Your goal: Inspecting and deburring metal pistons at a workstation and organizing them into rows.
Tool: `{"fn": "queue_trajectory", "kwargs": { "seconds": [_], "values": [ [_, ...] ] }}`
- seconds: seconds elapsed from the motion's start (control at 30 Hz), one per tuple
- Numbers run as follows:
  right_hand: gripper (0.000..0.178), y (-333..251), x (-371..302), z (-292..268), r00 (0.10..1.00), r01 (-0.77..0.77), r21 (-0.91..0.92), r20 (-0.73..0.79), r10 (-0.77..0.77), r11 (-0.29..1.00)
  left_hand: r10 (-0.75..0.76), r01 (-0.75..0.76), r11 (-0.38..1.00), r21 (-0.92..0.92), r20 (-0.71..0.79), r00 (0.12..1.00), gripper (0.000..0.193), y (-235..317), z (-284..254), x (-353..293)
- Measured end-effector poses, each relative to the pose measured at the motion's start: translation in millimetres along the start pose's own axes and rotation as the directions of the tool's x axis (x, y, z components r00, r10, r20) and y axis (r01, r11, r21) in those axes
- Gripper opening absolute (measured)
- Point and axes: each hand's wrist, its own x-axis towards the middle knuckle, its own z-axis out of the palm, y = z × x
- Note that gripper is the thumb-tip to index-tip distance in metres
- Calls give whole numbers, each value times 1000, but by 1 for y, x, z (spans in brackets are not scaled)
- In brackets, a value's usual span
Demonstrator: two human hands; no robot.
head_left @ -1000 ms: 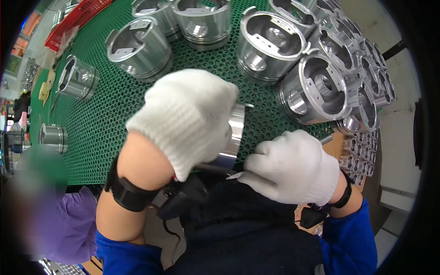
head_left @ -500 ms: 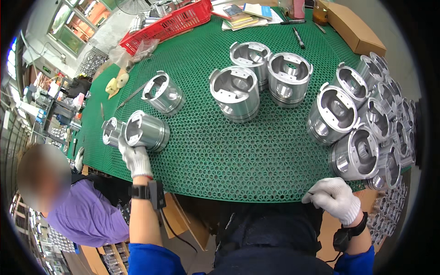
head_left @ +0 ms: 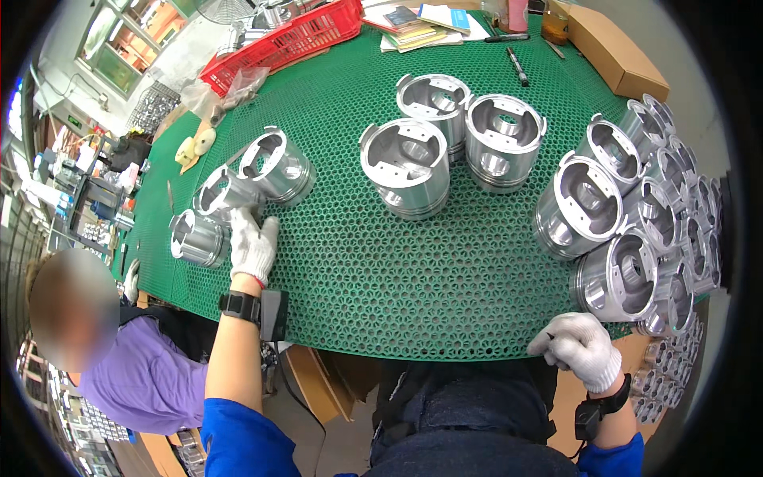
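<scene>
My left hand (head_left: 253, 248), in a white knitted glove, is at the near side of a silver metal piston (head_left: 226, 193). Its fingers are stretched out against the piston and the thumb stands apart. Two more pistons are close by: one (head_left: 199, 238) left of the hand, another (head_left: 278, 165) just beyond it. At the table's front edge, my right hand (head_left: 580, 350), also gloved, is curled closed. A small dark tip shows between its fingers; I cannot make out what it belongs to.
A green perforated mat (head_left: 381, 294) covers the table. Three pistons (head_left: 405, 167) stand mid-table, and several (head_left: 616, 270) crowd the right edge. A red crate (head_left: 286, 44), notebooks (head_left: 421, 28), a marker (head_left: 517, 66) and a cardboard box (head_left: 616, 52) lie at the back. A person in purple (head_left: 143, 374) sits left.
The piston at my left hand has moved away from me, toward the gap between its two neighbours. My left thumb has come away from it. My right hand has barely moved.
</scene>
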Motion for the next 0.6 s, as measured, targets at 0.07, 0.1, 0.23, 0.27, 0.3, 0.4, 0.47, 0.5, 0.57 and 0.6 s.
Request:
{"fn": "queue_trajectory", "kwargs": {
  "seconds": [0.07,0.1,0.23,0.27,0.3,0.4,0.47,0.5,0.57,0.6],
  "values": [
    [26,4,1,0,999,43,18,18,-43,999,243,-244,969,30,40,969,35,20,-2,5],
    [26,6,0,0,999,33,20,9,-34,999,395,-394,919,-27,87,915,34,36,-1,7],
    [34,7,-6,4,997,29,155,-71,-18,988,486,-452,872,-189,211,848,44,67,11,26],
    [39,7,-8,5,994,26,192,-113,-4,981,438,-418,899,-131,229,870,47,65,12,35],
    [42,9,-8,5,994,31,225,-108,-6,974,359,-350,933,-83,209,910,48,65,15,45],
    [40,13,-6,8,989,60,346,-147,-9,936,379,-377,925,-49,75,922,51,76,16,63],
    [30,15,0,7,984,127,70,-135,-116,989,709,-709,690,-146,-63,703,57,117,7,49],
    [30,19,1,5,984,103,73,-154,-90,992,817,-808,577,-119,73,572,64,145,1,38],
    [17,20,3,4,975,197,16,-111,-194,980,873,-905,407,124,239,426,55,162,-2,26],
    [9,15,4,4,980,171,40,-108,-166,984,879,-907,376,190,235,414,48,164,-2,29]
  ]
}}
